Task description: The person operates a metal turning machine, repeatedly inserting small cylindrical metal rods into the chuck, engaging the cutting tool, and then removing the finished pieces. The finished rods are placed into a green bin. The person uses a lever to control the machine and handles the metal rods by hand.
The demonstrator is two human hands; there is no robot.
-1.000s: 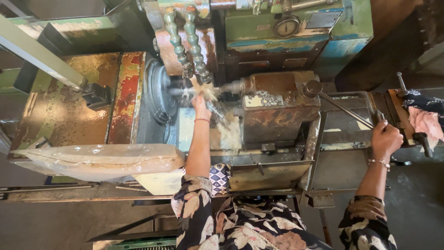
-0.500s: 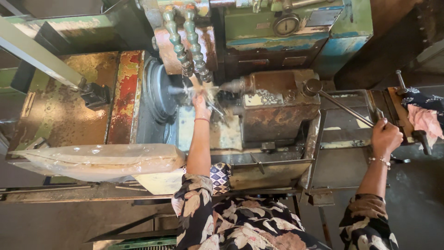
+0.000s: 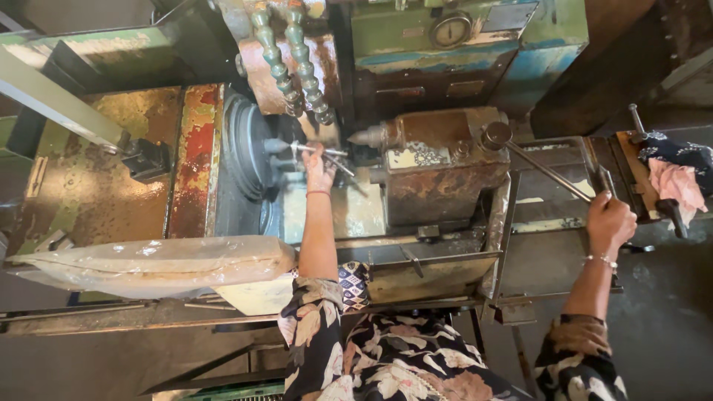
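I stand at an old rusty lathe. My left hand reaches in beside the round grey chuck and pinches a thin metal rod at the chuck's jaws. My right hand is closed around the end of a long metal lever handle that runs back to the brown, oil-stained turret block. A pointed tool sticks out of the turret toward the chuck. Two green segmented coolant hoses hang down above my left hand.
A plastic-wrapped bundle lies along the machine's front edge at the left. A green and blue headstock housing with a round gauge sits at the back. Pink and dark patterned cloths lie on the right end. A rusty tray spreads left.
My left hand has stayed at the chuck with small finger shifts on the rod. My right hand has slid slightly along with the lever handle.
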